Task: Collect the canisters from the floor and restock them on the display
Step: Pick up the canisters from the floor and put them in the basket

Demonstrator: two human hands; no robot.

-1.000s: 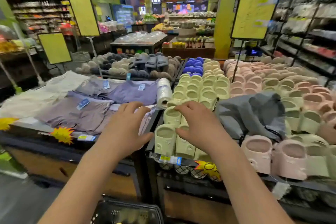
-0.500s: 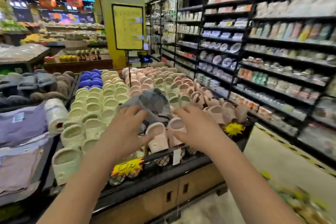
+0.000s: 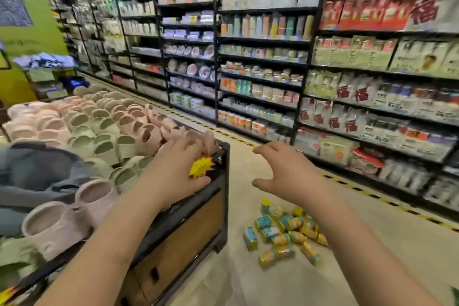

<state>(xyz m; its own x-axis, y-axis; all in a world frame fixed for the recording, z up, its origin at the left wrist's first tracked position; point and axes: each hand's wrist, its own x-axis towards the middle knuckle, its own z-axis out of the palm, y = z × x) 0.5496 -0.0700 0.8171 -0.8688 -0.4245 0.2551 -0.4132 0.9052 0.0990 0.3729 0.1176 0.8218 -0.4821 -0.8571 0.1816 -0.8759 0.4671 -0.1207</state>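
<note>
Several small yellow and teal canisters (image 3: 285, 233) lie in a loose pile on the beige floor, just right of the display table's corner. My left hand (image 3: 178, 171) hovers over the corner of the display table (image 3: 193, 228), fingers relaxed and holding nothing. My right hand (image 3: 288, 171) hangs in the air above the floor, fingers spread and slightly bent, empty, well above the pile. One canister (image 3: 265, 205) stands upright at the pile's far edge.
Rows of pink and green slippers (image 3: 104, 131) fill the table, with a grey bag (image 3: 37, 174) on them. A yellow starburst tag (image 3: 201, 167) sits at the table corner. Tall black shelving (image 3: 310, 82) packed with goods lines the aisle's right side behind a yellow-black floor stripe (image 3: 372, 195).
My view has swung right from the slipper table toward the aisle. The canisters on the floor have come into sight. Both hands have left the slippers; the right one now hangs over the floor.
</note>
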